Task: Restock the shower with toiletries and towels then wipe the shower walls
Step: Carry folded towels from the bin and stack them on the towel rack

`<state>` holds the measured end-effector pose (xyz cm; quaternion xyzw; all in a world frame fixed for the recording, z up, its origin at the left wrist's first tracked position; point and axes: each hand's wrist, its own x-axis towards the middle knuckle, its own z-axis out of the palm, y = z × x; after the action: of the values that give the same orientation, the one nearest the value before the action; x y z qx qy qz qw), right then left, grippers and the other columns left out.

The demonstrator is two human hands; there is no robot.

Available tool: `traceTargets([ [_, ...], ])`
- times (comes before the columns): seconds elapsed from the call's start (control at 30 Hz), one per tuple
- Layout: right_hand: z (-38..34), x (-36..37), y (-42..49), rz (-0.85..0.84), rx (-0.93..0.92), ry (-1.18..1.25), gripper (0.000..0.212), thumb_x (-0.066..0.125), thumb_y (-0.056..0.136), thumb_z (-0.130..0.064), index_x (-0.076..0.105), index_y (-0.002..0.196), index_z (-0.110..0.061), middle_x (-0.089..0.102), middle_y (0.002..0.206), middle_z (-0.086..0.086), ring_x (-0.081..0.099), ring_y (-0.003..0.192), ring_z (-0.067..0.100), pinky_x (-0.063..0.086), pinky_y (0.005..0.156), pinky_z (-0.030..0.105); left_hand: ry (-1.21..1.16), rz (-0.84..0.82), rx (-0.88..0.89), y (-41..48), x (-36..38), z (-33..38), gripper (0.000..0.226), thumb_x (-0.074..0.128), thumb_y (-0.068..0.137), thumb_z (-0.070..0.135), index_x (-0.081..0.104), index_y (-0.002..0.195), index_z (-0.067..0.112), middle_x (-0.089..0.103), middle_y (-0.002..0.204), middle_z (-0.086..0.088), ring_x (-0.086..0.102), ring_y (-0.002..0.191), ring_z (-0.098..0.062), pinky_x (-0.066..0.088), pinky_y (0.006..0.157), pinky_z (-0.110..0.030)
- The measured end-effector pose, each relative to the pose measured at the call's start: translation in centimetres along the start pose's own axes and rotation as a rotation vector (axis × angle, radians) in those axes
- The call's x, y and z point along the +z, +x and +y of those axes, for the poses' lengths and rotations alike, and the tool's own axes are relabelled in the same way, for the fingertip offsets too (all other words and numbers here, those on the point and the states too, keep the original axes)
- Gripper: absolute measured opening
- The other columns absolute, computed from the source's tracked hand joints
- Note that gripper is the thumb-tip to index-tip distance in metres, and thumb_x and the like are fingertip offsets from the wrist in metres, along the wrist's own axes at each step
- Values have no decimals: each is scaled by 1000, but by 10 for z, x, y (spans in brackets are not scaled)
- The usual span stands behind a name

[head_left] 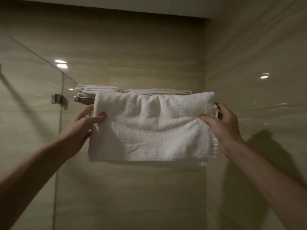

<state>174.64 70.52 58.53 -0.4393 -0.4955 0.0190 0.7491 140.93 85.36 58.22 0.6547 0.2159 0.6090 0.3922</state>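
A white terry hand towel (pixel 153 128) hangs folded over the front rail of a wall-mounted towel rack (pixel 81 99), its upper fold bunched and wrinkled along the rail and its lower edge hanging straight against the beige tiled wall (pixel 132 55). The left hand (pixel 83 125) grips the towel's left edge, thumb on the front face and the fingers (pixel 88 112) tucked behind the cloth, pinching it. The right hand (pixel 222 128) holds the right edge the same way, thumb pressed onto the front near the side hem and the other fingers curled round behind it, close to the end of the rail. Both arms are bare and reach upward to the rack.

On top of the rack, just behind the hanging towel, lie folded white towels (pixel 99 89): a taller stack at the left and a flatter folded piece at the right. Only the chrome left end of the rack shows; the rest is hidden by cloth.

To the left stands a glass shower panel (pixel 29 90), fixed to the wall by a metal bracket (pixel 58 99). The glossy tiles carry bright reflections of ceiling lights, and the right arm throws a dark shadow on the side wall.
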Motion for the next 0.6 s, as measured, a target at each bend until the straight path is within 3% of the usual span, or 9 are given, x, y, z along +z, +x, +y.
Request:
traceTargets([
  [0.13, 13, 7, 57, -12, -59, 15, 29, 72, 87, -8, 67, 110, -25, 75, 93, -5, 74, 75, 8, 58, 57, 24, 29, 19, 99, 54, 23, 1, 37, 62, 94, 13, 64, 128, 28, 70, 122, -8, 65, 113, -31, 52, 98, -49],
  [0.27, 21, 11, 119, -19, -129, 36, 31, 72, 87, -10, 65, 113, -25, 73, 97, -6, 72, 71, 2, 55, 52, 18, 34, 45, 140, 107, 43, 7, 40, 64, 93, 17, 62, 130, 32, 71, 121, -6, 68, 109, -29, 57, 87, -45],
  [0.4, 26, 18, 174, -31, -186, 69, 31, 72, 87, -13, 65, 114, -28, 72, 98, -7, 73, 73, 4, 56, 54, 22, 75, 62, 208, 155, 58, 12, 36, 63, 94, 21, 63, 127, 34, 72, 119, -5, 71, 105, -28, 60, 80, -43],
  [0.6, 27, 31, 233, -39, -244, 95, 26, 71, 88, -12, 67, 108, -27, 70, 96, -6, 72, 69, 5, 54, 48, 21, 109, 132, 299, 207, 72, 29, 31, 65, 91, 22, 67, 122, 26, 73, 116, -8, 70, 105, -31, 59, 84, -46],
])
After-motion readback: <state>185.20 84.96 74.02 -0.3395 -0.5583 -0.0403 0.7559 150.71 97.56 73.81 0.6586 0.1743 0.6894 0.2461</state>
